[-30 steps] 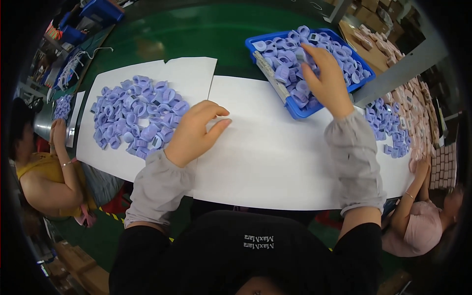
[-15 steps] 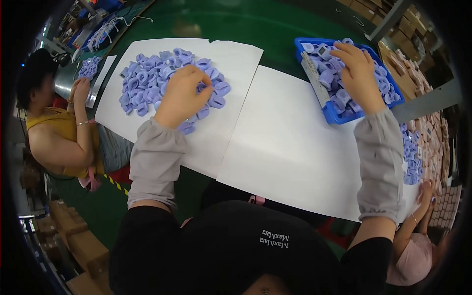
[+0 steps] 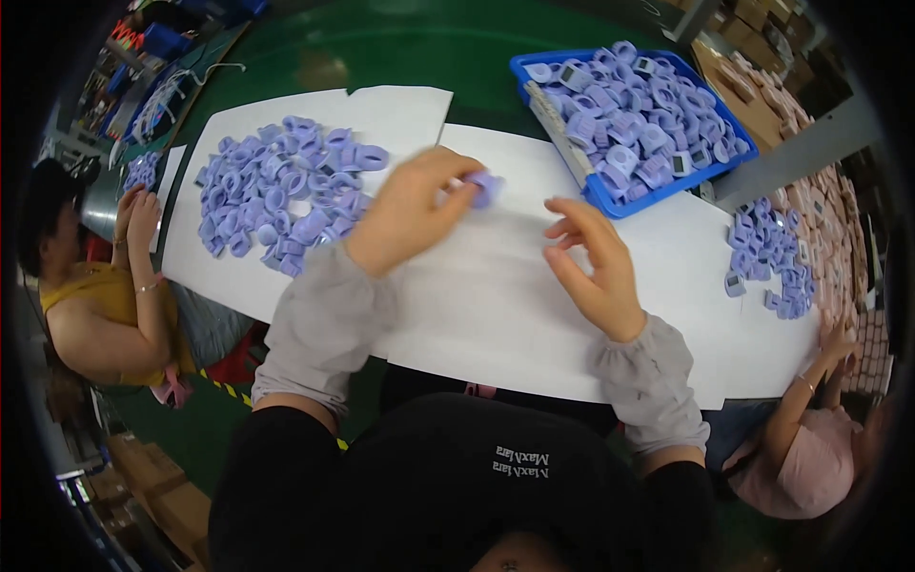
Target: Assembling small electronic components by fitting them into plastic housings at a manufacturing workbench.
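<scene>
My left hand (image 3: 412, 210) is over the white sheet (image 3: 477, 315), pinching one purple ring-shaped plastic piece (image 3: 485, 189) between thumb and fingertips; motion blurs the piece. To its right, my right hand (image 3: 599, 272) hovers with fingers apart and nothing in them, just below the near corner of the blue basket (image 3: 629, 207). A heap of purple ring-shaped pieces (image 3: 276, 195) lies on the sheet to the left of my left hand. Many more purple pieces (image 3: 653, 138) fill the basket, some showing small grey screens.
At the left a person in a yellow top (image 3: 95, 315) works at the bench. Another person in pink (image 3: 810, 462) sits at the right, near more purple pieces (image 3: 762, 248) and stacked pink pieces (image 3: 839, 257). A grey metal post (image 3: 796, 157) slants in beside the basket.
My left hand has moved right from the heap with a purple piece in its fingers. My right hand has left the basket and come down and left over the sheet. The view has shifted.
</scene>
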Demonstrator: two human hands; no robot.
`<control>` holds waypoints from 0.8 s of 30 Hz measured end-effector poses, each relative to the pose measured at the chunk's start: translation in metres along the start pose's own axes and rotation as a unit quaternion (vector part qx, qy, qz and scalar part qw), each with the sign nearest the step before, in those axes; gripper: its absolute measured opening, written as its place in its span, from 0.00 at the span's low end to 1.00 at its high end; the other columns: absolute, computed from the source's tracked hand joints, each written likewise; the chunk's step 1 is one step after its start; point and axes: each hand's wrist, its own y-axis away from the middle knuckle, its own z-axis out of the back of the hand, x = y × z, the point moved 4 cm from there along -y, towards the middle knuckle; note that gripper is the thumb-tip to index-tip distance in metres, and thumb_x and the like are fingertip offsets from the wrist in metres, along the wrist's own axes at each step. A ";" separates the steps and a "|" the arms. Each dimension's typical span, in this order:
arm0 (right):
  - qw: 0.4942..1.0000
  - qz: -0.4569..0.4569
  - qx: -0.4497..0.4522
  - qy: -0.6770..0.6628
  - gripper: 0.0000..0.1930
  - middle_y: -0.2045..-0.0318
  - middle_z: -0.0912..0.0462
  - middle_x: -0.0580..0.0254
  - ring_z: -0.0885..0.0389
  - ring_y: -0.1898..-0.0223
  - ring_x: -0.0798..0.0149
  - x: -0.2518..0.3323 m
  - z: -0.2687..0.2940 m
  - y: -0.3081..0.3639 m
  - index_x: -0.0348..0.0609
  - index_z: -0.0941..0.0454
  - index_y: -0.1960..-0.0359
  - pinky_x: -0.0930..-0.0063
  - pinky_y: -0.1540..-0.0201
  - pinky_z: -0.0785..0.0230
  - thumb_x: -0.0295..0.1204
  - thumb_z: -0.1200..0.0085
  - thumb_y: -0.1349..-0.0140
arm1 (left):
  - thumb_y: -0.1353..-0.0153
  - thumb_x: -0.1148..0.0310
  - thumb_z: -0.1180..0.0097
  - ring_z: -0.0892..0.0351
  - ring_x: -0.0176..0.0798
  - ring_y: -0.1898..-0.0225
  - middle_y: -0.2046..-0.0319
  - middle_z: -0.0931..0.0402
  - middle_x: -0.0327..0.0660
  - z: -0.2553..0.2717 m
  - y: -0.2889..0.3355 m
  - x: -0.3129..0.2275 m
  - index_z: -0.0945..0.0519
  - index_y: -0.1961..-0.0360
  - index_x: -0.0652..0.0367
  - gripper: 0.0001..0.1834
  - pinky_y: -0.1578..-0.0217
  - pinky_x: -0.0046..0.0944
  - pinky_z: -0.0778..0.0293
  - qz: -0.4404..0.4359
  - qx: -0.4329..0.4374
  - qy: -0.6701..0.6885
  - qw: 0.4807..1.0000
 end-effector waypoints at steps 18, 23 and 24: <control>0.998 0.025 -0.054 -0.002 0.17 0.62 0.24 0.57 0.25 0.62 0.64 -0.014 -0.003 0.006 0.40 0.28 0.61 0.73 0.60 0.31 0.15 0.38 0.53 | 0.42 0.79 0.46 0.26 0.29 0.63 0.63 0.22 0.40 -0.085 0.010 -0.017 0.32 0.69 0.60 0.06 0.60 0.30 0.29 0.203 0.042 0.475 0.856; 0.975 -0.079 -0.110 -0.175 0.18 0.60 0.24 0.58 0.26 0.61 0.68 -0.034 0.004 0.011 0.35 0.28 0.54 0.76 0.58 0.32 0.17 0.40 0.47 | 0.36 0.73 0.49 0.25 0.30 0.57 0.58 0.23 0.41 -0.084 0.010 -0.033 0.26 0.53 0.66 0.12 0.52 0.29 0.30 0.154 0.112 0.603 0.774; 0.978 -0.070 -0.101 -0.170 0.19 0.59 0.24 0.58 0.26 0.61 0.69 -0.036 0.007 0.011 0.33 0.28 0.51 0.77 0.57 0.33 0.17 0.41 0.45 | 0.36 0.73 0.49 0.25 0.30 0.57 0.58 0.23 0.41 -0.085 0.011 -0.034 0.26 0.53 0.66 0.12 0.52 0.29 0.30 0.155 0.111 0.603 0.775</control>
